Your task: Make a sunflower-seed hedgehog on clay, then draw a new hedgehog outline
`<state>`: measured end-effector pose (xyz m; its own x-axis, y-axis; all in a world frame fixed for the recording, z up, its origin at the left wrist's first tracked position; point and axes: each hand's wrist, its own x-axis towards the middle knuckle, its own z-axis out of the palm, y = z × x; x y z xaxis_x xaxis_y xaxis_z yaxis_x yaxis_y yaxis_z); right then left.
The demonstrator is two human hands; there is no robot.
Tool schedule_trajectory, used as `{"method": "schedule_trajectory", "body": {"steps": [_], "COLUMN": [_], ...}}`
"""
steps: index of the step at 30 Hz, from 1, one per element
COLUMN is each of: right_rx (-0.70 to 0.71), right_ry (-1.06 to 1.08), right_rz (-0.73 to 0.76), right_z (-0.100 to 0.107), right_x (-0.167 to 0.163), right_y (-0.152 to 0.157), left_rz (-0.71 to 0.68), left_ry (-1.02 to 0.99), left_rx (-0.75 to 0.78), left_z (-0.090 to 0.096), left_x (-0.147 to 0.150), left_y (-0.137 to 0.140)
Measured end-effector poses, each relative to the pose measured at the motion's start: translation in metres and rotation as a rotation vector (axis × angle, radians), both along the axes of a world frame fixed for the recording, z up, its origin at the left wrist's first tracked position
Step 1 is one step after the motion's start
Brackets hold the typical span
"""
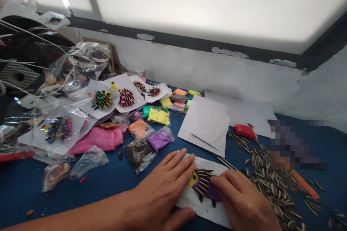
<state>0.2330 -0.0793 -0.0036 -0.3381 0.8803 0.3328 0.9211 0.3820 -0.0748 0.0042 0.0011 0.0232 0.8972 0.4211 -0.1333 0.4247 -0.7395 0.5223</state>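
My left hand (170, 180) lies flat with fingers stretched over the left part of a white sheet of paper (200, 214). On that sheet is a hedgehog figure of purple clay (213, 191) with a yellow face, a dark eye and small dark feet. Striped sunflower seeds (202, 182) stick out of its back like spines. My right hand (244, 196) is closed in a pinch at the figure's right side, fingertips touching the clay by the seeds. Whatever lies between those fingertips is hidden.
Loose sunflower seeds (273, 187) spread out at the right, near a red clay packet (246, 131) and an orange stick (305, 184). White sheets (204, 122) lie behind my hands. Several clay packets (161, 138), finished seed figures (103, 100) and a pink cloth (97, 139) occupy the left.
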Motion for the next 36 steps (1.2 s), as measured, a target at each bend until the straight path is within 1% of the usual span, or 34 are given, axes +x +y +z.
{"method": "schedule_trajectory", "body": {"steps": [4, 7, 8, 11, 13, 15, 17, 23, 27, 31, 34, 36], "right_rx": [0.018, 0.054, 0.101, 0.181, 0.165, 0.141, 0.126, 0.08, 0.086, 0.122, 0.186, 0.197], "right_ry": [-0.031, -0.036, -0.044, -0.125, -0.152, -0.15, -0.119, -0.074, -0.094, -0.101, -0.095, -0.04], "right_rz": [-0.023, -0.089, -0.131, -0.343, -0.443, -0.48, -0.484, -0.389, -0.37, -0.351, -0.398, -0.451], "right_z": [0.007, 0.016, 0.019, 0.021, 0.018, 0.014, 0.011, 0.006, 0.006, 0.01, 0.017, 0.024], "right_x": [-0.002, 0.008, 0.015, 0.04, 0.055, 0.066, 0.072, 0.073, 0.072, 0.07, 0.064, 0.058], "right_y": [-0.003, -0.003, -0.002, 0.001, 0.004, 0.006, 0.009, 0.015, 0.017, 0.017, 0.013, 0.01], "left_rz": [0.005, 0.014, 0.018, 0.018, 0.007, 0.001, -0.001, 0.026, 0.017, 0.018, 0.02, 0.021], "left_ry": [0.006, -0.017, -0.024, -0.016, 0.008, 0.019, 0.009, -0.099, -0.071, -0.07, -0.053, -0.049], "left_rx": [0.014, 0.013, 0.011, 0.001, -0.006, -0.008, -0.009, -0.008, -0.016, -0.015, -0.005, -0.006], "left_z": [0.0, -0.002, -0.002, -0.001, 0.0, 0.001, 0.0, -0.006, -0.004, -0.004, -0.004, -0.004], "left_x": [-0.001, -0.001, -0.001, -0.001, -0.001, -0.001, -0.001, -0.003, -0.003, -0.004, -0.004, -0.004], "left_y": [-0.001, -0.001, -0.001, 0.0, 0.001, 0.0, 0.0, -0.002, -0.002, -0.001, -0.001, -0.001]}}
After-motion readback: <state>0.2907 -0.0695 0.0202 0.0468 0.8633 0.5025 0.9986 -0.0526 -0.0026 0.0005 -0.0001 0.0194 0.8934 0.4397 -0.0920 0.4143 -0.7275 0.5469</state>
